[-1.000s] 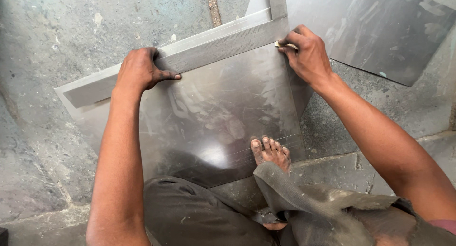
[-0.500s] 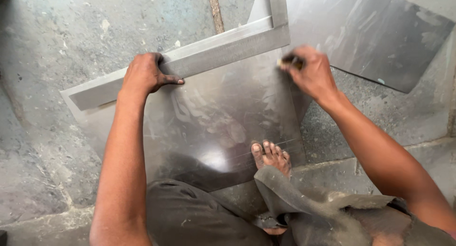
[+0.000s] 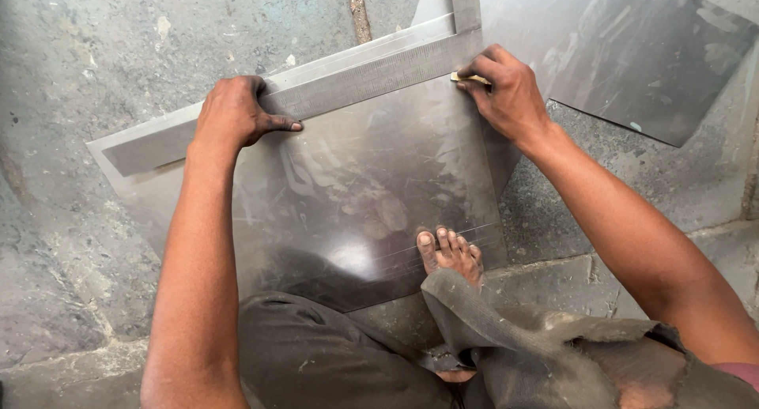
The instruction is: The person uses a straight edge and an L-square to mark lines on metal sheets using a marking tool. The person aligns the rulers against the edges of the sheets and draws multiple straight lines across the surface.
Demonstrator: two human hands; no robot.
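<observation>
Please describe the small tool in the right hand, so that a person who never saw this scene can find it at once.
On the grey floor lies a shiny metal sheet, with a long steel square pressed across its top. At the square's inner corner, the right hand pinches a small marking tool. Only its pale yellowish tip shows, unlike the grey metal around it.
</observation>
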